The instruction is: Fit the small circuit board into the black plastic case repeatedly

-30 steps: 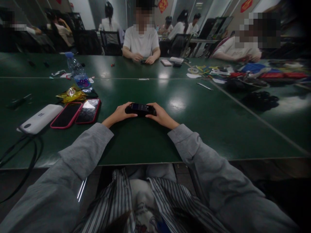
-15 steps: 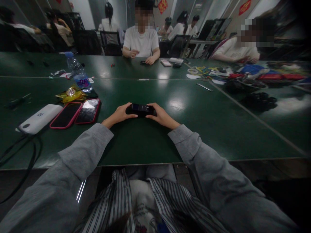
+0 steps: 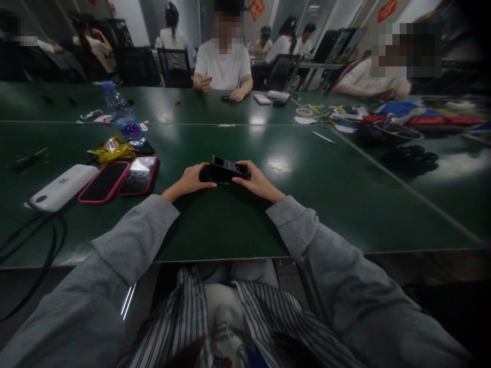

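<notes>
A small black device [image 3: 226, 163] with a little screen and pale markings is between my hands, just above the green table. Its face tilts, with the screen end raised over a dark lower part [image 3: 208, 174]; whether the two are joined I cannot tell. My left hand [image 3: 192, 179] grips the dark lower part at the left end, thumb along the near side. At the right end, my right hand [image 3: 260, 182] pinches the device between thumb and fingers. The fingers on the far side are partly hidden.
Two red-cased phones [image 3: 138, 176] and a white power bank [image 3: 63, 187] with black cables lie to the left. Behind them are a yellow snack bag [image 3: 113, 148] and a water bottle [image 3: 125, 115]. A pen [image 3: 322, 137] and tangled cables [image 3: 326, 111] lie to the right. People sit opposite.
The device's screen face has tipped up at its left end, away from the dark part beneath. My right hand has shifted slightly; my left hand stays nearly in place.
</notes>
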Tool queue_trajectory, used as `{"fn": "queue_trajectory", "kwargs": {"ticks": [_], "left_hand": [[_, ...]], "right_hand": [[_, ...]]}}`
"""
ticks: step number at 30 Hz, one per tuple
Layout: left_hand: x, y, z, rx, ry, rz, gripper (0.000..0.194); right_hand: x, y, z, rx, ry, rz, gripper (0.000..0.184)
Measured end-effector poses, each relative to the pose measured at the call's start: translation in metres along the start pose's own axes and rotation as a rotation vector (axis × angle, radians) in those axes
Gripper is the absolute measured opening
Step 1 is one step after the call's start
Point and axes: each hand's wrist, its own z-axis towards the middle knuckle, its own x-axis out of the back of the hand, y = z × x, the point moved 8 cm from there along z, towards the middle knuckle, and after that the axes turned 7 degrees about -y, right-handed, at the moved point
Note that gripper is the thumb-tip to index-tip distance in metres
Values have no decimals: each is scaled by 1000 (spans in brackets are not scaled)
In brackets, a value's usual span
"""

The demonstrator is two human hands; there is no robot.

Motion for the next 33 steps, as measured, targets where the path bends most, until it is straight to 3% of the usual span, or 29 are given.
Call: {"fn": "queue_trajectory", "kwargs": {"ticks": [3,5,7,10,13,23,30,33], "left_hand": [[1,3,-1,-27,-15,-32,70],[1,5,-2,-63,-25,-58,68],[1,5,-2,-89,-23,-85,69],[0,3,-2,-93,-18,-112,71],[0,3,-2,-92,-23,-120,70],[2,6,-3,-100,-18,-113,70],[4,9,-4,-101,-20,-147,69],[2,7,-4,-96,-27,-147,70]], "right_hand": [[21,4,6,-13,70,69,54],[49,13,7,-25,192,73,54],[86,28,2,-57,380,-25,53],[135,56,-20,-215,641,-274,54],[160,78,-41,-378,708,-442,53],[158,87,-55,-576,596,-787,55],[156,77,-57,-506,640,-792,75],[156,84,-54,-497,617,-743,69]]}}
